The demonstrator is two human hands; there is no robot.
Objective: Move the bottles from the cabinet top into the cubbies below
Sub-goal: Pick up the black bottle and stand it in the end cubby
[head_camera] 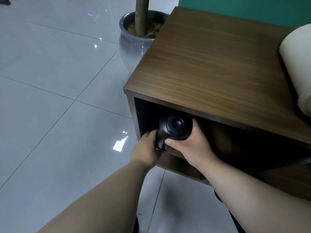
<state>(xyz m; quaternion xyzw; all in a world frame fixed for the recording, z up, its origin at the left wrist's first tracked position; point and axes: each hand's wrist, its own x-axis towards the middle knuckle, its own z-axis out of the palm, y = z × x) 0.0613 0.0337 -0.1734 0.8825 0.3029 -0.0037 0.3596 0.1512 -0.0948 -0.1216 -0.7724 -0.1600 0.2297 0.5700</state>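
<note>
A black bottle (174, 127) with a rounded cap is held at the mouth of the leftmost cubby (148, 115) of the brown wooden cabinet (210, 64). My left hand (146, 148) grips its lower left side. My right hand (190, 142) wraps around its right side, thumb across the front. A cream-coloured bottle (297, 64) lies on the cabinet top at the right edge of view, partly cut off. The cubby's inside is dark and its depth is hard to see.
A grey ceramic planter (133, 42) with a tree trunk stands on the tiled floor beside the cabinet's left end. A green wall (252, 9) runs behind the cabinet. A lower shelf edge (176, 165) lies under the cubby.
</note>
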